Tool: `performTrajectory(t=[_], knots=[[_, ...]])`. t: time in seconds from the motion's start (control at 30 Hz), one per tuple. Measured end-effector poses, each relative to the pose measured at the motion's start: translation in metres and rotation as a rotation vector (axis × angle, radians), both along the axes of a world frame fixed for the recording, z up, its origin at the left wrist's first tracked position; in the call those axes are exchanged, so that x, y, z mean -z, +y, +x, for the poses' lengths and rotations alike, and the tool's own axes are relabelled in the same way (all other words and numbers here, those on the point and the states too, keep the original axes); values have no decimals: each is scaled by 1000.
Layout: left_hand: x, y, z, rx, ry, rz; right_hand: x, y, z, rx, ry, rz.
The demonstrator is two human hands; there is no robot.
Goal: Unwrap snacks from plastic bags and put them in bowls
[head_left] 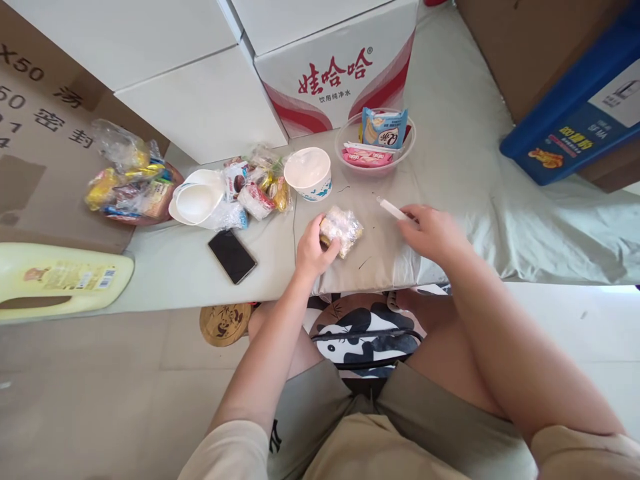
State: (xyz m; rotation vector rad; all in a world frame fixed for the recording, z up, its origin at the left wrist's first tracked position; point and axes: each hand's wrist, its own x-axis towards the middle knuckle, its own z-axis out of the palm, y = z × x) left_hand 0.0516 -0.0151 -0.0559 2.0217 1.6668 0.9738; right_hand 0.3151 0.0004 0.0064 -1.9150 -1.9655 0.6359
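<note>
left hand [313, 248] gripping one plastic-wrapped bundle [345, 227], right hand [434, 233] holding one white stick [392, 208]

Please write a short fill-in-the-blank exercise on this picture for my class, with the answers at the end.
1. The left hand holds a wrapped bundle, while the white stick is in the ____ hand.
2. The phone lies with its dark screen facing ____.
3. In the clear bowl, the packet just in front of the blue packet is mainly ____.

Missing words: right; up; pink.
</note>
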Motion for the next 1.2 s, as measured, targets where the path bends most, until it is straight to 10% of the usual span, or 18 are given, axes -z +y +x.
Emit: performTrajectory(t=[0.17,0.4,1.2], knots=[[-2,1,-1,-83,-157,71,14,-2,-31,-162,95,217],[-4,2,-3,-436,-629,119,17,-1,-58,-381,246,100],[-26,12,-13,-436,-878,-68,19,-2,-53,-371,247,224]])
